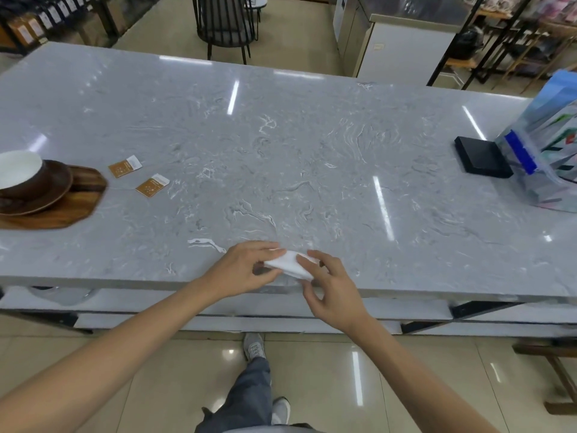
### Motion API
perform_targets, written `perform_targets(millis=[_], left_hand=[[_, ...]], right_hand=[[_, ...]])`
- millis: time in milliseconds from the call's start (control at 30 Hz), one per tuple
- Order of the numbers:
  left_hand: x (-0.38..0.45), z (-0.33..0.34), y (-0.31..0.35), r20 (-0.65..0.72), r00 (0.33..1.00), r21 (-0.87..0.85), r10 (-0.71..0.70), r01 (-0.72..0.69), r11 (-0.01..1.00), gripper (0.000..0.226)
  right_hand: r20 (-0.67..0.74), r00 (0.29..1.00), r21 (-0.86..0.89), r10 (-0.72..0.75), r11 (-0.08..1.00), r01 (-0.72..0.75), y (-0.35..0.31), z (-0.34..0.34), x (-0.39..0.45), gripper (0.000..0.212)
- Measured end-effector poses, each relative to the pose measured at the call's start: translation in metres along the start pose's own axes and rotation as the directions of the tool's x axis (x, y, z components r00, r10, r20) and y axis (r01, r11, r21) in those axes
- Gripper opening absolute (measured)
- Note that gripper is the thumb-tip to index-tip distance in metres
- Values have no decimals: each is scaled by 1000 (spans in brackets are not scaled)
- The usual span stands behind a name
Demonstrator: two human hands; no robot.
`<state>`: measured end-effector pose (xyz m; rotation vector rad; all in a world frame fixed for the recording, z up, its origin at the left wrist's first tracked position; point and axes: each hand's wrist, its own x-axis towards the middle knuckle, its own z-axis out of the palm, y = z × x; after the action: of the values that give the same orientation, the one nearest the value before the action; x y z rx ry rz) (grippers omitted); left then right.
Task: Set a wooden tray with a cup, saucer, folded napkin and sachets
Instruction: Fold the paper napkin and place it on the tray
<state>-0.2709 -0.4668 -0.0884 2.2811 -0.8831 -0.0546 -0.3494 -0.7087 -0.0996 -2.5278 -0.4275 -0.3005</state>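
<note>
Hands meet at near surface (312,135) edge: your left hand (246,270) and right hand (331,289) both pinch white napkin (288,265), fingers curled round it.

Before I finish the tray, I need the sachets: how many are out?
2. One sachet lies on the table just right of the tray; the other sachet lies beside it, nearer you.

White napkin (288,264); orange-brown sachets (125,166); dark brown saucer (59,182); grey white-veined marble table (281,135).
</note>
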Motion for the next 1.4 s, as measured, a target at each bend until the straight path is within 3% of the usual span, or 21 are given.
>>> perform_targets(millis=[200,300,567,733,867,967,1033,1167,1233,1400], left_hand=[[-10,3,-8,48,985,287,164,-171,943,51],[-14,3,-12,62,985,359,160,-172,917,53],[-3,-1,3,63,994,387,91,-108,916,39],[36,-11,31,338,939,248,-65,-23,968,40],[61,-4,48,467,883,200,-56,-43,979,18],[76,2,55,511,857,173,-69,-24,985,24],[83,4,56,538,840,143,-67,-13,990,32],[83,7,55,563,823,87,-68,23,996,54],[79,7,54,571,819,62,-56,25,998,52],[61,3,54,473,869,-80,-144,205,975,22]], right_hand=[[-37,999,-80,-12,997,9,-2,16,-13,48],[-39,999,-143,-19,990,13,-3,27,-25,53],[-38,998,-135,44,990,-49,-12,32,-31,55],[-26,988,125,155,981,-151,-11,23,-36,48],[-145,952,137,271,958,-252,-17,22,-45,52],[-176,914,164,365,927,-338,-27,27,-57,48],[-131,859,371,494,828,-420,-33,26,-63,43],[86,692,741,717,419,-525,-45,21,-68,36],[184,662,817,727,262,-514,-52,20,-66,36],[344,653,840,675,89,-535,-71,16,-53,34]])
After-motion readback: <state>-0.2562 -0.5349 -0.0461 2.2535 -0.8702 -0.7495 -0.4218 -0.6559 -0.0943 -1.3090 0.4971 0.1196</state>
